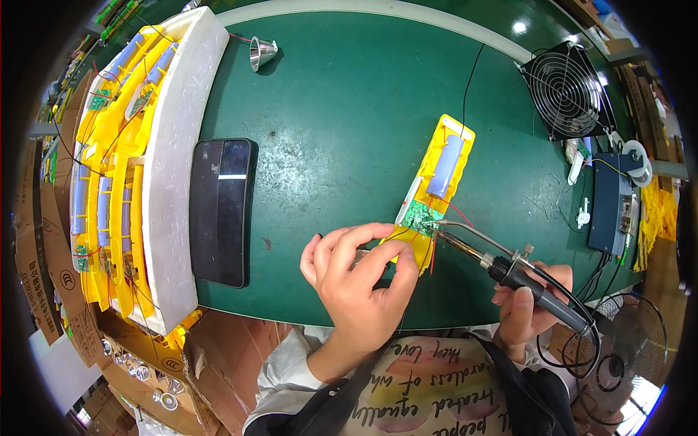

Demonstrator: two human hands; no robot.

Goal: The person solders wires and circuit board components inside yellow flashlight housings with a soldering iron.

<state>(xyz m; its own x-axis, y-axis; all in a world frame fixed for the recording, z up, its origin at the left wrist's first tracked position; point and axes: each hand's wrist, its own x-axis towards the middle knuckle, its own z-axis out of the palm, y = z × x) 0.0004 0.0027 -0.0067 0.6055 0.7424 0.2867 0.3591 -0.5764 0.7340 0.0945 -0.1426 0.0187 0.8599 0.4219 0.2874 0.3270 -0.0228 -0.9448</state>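
A soldering iron with a dark handle and a thin metal feed tube is gripped in my right hand. Its tip meets the small green circuit board. That board lies in a long yellow plastic housing, tilted on the table, with a blue cylindrical battery above it. Thumb and forefinger of my left hand close around a thin dark wire at the board's lower left, over the housing's near end. Red and black wires stick out around the board. The fingertips partly cover the housing.
On the green table lie a black phone and a silver reflector cup. A white foam box at left holds several yellow housings. At right stand a black fan, a solder spool and a blue-grey box unit.
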